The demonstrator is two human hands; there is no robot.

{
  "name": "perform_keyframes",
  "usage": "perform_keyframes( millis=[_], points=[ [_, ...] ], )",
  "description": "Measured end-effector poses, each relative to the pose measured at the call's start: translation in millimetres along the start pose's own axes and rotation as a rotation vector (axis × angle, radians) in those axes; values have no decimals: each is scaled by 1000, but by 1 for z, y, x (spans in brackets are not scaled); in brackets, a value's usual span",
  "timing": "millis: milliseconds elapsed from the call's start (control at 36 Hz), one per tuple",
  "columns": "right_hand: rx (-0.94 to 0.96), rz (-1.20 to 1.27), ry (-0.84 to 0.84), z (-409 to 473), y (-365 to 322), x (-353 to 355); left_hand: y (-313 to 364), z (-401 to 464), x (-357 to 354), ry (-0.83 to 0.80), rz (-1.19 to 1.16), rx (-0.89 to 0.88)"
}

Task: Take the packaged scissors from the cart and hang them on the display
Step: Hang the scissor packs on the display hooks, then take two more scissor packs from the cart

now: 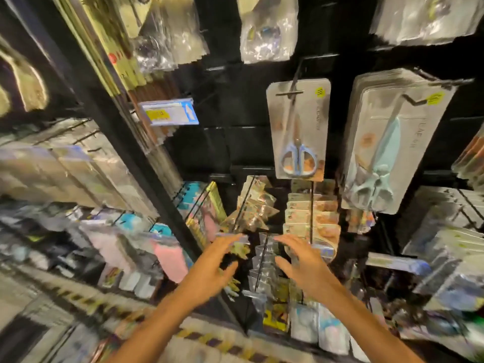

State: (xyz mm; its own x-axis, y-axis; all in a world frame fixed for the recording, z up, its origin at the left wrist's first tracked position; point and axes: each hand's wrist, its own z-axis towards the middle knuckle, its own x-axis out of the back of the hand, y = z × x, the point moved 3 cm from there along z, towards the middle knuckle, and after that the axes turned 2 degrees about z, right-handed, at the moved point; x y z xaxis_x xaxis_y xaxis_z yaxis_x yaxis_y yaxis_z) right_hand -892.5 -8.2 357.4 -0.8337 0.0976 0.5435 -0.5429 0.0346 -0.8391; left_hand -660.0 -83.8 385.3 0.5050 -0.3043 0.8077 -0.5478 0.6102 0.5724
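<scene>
One grey card with blue-handled scissors (298, 132) hangs on a black hook of the dark display wall. To its right hangs a thick stack of packaged mint-green scissors (387, 153). My left hand (214, 268) and my right hand (306, 263) reach forward below them, fingers spread and relaxed, holding nothing. Both hands hover in front of the lower hooks of small packets. The cart is out of view and the picture is blurred by motion.
A blue price tag (169, 112) sticks out at the upper left. Small clear packets (251, 208) and tan cards (311, 213) hang on hooks just beyond my fingers. Pink packets (167, 258) fill the lower left shelf. A striped floor edge (209, 339) runs along the bottom.
</scene>
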Motion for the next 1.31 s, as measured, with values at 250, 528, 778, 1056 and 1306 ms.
perform_keyframes(
  millis=[250,528,778,1056,1306],
  points=[
    [168,-36,-326,-19,-23,-101,-43,-141,24,84,110,191],
    [296,-75,-753,-32,-76,-244,-99,-319,48,135,152,639],
    [451,-191,-1022,-48,-157,-388,-141,-480,67,268,55,958],
    [409,-292,-1194,-67,-227,-516,-208,-610,64,511,-158,1169],
    [397,-326,-1218,-60,-235,-577,-245,-664,52,545,-285,1295]
  ],
)
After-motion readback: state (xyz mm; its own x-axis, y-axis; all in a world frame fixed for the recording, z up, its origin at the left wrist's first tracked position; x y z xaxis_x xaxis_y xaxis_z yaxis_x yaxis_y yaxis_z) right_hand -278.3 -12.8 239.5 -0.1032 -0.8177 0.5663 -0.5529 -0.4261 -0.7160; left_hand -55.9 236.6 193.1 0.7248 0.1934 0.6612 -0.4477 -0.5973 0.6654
